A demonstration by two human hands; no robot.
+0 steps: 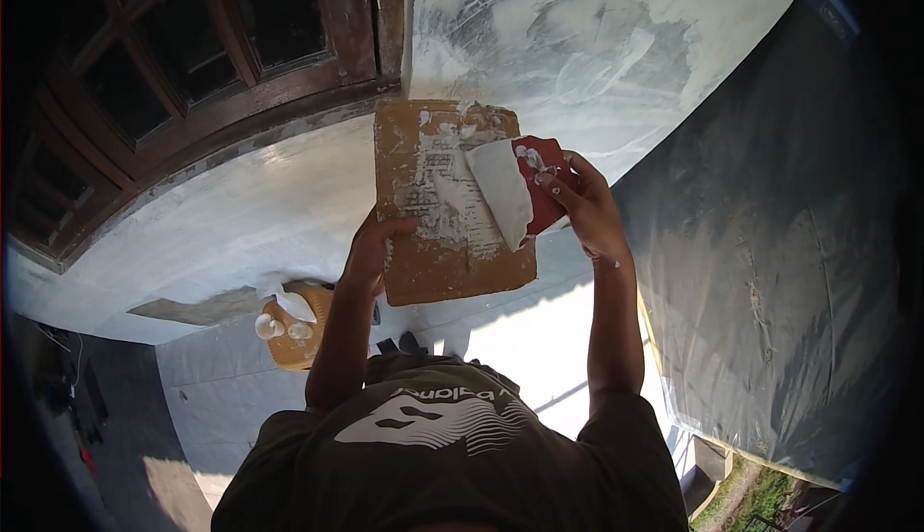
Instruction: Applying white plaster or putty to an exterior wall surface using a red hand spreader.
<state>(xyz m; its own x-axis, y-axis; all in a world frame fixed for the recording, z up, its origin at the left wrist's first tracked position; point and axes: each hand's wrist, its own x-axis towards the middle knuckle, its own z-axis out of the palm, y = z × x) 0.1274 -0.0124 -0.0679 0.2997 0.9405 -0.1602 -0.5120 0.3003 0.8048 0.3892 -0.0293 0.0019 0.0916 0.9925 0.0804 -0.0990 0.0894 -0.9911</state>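
My left hand (369, 248) grips a flat ochre board (414, 272) by its left edge, thumb on top and the other fingers mostly hidden behind it. White putty (448, 195) is smeared across the middle of the board, with the ochre showing through in streaks. In my right hand (597, 214) is a red putty spreader (549, 205), pinched between thumb and fingers. A thick white layer covers the spreader's left part, which lies over the right side of the board. Specks of putty stick to my right fingers.
Ahead is a wall (549, 41) with patchy white and grey coating. A brown wooden window frame (241, 113) fills the upper left. A yellow-brown stool (298, 344) at lower left carries white items. Dark plastic sheeting (770, 243) hangs on the right.
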